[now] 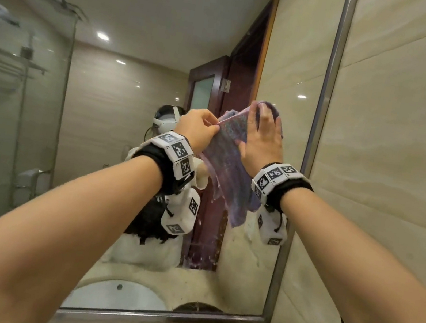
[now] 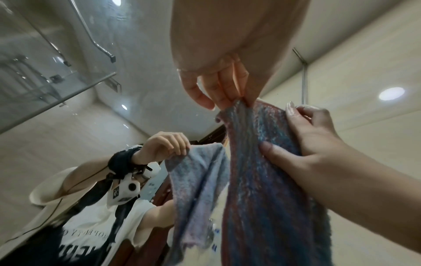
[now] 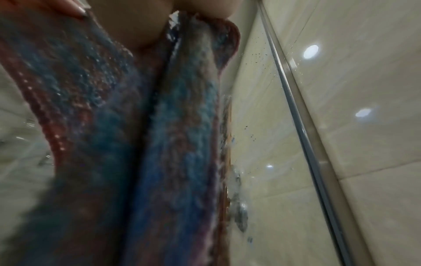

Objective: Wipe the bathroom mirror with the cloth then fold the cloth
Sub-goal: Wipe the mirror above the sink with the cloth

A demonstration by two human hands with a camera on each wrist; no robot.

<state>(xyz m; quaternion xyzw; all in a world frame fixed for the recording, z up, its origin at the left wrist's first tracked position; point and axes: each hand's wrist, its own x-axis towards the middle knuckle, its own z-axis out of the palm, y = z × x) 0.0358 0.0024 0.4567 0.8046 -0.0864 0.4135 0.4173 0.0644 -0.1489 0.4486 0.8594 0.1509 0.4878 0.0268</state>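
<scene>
Purple cloth (image 1: pixel 229 164) hangs between both hands: left hand (image 1: pixel 197 127) pinches its corner, right hand (image 1: pixel 265 139) grips its top against the mirror (image 1: pixel 122 89).

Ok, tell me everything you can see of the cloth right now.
The cloth is a fluffy terry towel, streaked blue, purple and dull red, and looks wet. It hangs lengthwise in loose folds in front of the mirror, near its right edge. The left hand pinches an upper corner; the right hand grips the top, fingers over it. Whether it touches the glass is unclear.
</scene>
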